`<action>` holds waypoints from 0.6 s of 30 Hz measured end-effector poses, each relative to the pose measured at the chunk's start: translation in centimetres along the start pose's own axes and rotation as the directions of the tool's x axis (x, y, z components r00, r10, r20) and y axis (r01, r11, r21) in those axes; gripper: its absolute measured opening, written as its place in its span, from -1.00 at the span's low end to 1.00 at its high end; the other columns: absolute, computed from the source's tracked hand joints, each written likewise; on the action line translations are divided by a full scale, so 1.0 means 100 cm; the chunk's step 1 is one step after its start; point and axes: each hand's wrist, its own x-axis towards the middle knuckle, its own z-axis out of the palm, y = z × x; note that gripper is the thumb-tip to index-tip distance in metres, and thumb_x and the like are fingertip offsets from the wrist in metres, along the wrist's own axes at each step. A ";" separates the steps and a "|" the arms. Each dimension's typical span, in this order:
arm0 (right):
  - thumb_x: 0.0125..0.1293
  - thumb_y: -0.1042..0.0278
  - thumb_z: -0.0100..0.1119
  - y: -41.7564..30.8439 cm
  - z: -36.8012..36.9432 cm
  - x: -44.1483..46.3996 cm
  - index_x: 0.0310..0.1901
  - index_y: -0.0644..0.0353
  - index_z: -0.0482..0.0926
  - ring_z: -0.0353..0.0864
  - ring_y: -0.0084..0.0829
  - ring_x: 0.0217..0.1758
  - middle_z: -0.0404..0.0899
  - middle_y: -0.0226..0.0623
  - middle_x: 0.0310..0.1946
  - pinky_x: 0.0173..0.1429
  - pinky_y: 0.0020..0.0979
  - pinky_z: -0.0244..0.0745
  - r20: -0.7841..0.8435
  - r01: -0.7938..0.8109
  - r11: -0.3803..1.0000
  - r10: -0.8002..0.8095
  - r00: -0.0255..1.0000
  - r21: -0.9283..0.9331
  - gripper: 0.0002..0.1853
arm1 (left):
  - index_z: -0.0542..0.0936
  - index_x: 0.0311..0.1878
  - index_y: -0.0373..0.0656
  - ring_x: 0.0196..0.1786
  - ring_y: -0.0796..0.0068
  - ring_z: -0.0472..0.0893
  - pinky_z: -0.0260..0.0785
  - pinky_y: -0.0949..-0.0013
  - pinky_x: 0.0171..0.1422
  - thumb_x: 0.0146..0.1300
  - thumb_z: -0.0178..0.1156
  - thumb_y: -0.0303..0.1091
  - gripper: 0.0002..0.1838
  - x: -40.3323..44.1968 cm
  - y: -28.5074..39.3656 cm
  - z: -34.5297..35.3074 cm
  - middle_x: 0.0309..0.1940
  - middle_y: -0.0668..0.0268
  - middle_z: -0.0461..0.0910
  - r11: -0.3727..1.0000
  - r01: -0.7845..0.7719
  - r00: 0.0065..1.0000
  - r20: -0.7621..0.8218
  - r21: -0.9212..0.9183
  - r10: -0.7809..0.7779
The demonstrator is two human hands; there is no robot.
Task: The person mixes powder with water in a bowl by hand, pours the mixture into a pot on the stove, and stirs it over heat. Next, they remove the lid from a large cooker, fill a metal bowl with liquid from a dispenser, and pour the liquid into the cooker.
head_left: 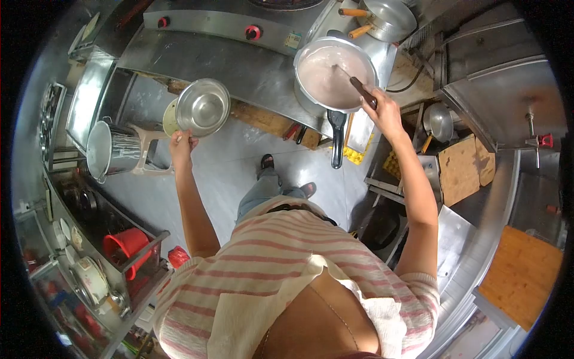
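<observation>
My left hand (pixel 182 145) is closed on the rim of a shiny metal bowl (pixel 206 107), held out over the floor with its hollow facing up. Nothing shows inside the bowl. My right hand (pixel 384 112) grips the dark brown handle of a metal-shafted utensil (pixel 360 90). Its far end is sunk in a thick pinkish-grey mixture (pixel 323 75), so its shape is hidden. The mixture fills much of a metal pot (pixel 297 90) with a long black handle (pixel 337 137) pointing towards me. That pot stands on the steel counter, to the right of the bowl.
A stove front with red knobs (pixel 253 32) runs along the back. Wooden-handled pans (pixel 391 21) stand behind the pot. At left, a large metal bucket (pixel 100 149) rests by a beige stool (pixel 145 149). A red bin (pixel 128 248) and a wooden board (pixel 520 272) flank me.
</observation>
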 end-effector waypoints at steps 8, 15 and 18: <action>-0.06 0.33 0.15 -0.016 -0.047 0.000 -0.25 0.24 0.50 0.52 -0.20 -0.49 0.52 -0.16 -0.53 -0.35 -0.35 0.42 0.051 -0.037 0.992 0.044 0.998 -0.123 -0.71 | 0.37 -0.43 -0.10 -0.58 0.63 0.42 0.38 0.55 -0.41 0.02 0.15 -0.41 -0.87 0.001 -0.004 -0.008 -0.62 0.42 0.41 1.000 -0.001 1.000 -0.005 0.006 0.001; 0.05 0.32 0.14 -0.010 -0.029 -0.001 -0.32 0.38 0.52 0.52 -0.53 -0.51 0.53 -0.26 -0.60 -0.42 -0.52 0.37 0.052 -0.362 0.779 0.393 0.918 0.512 -0.74 | 0.36 -0.43 -0.12 -0.60 0.62 0.41 0.38 0.54 -0.44 0.01 0.16 -0.41 -0.85 0.007 -0.006 -0.004 -0.64 0.39 0.41 1.000 0.018 1.000 -0.007 -0.022 -0.018; 0.06 0.28 0.14 -0.025 -0.015 0.002 -0.22 0.35 0.49 0.55 -0.45 -0.37 0.55 -0.10 -0.42 -0.27 -0.49 0.40 0.046 -0.253 0.936 0.250 0.967 0.246 -0.69 | 0.36 -0.43 -0.11 -0.63 0.62 0.41 0.38 0.53 -0.45 0.00 0.16 -0.41 -0.85 0.006 -0.002 0.001 -0.66 0.39 0.41 1.000 -0.012 0.999 0.032 -0.018 0.012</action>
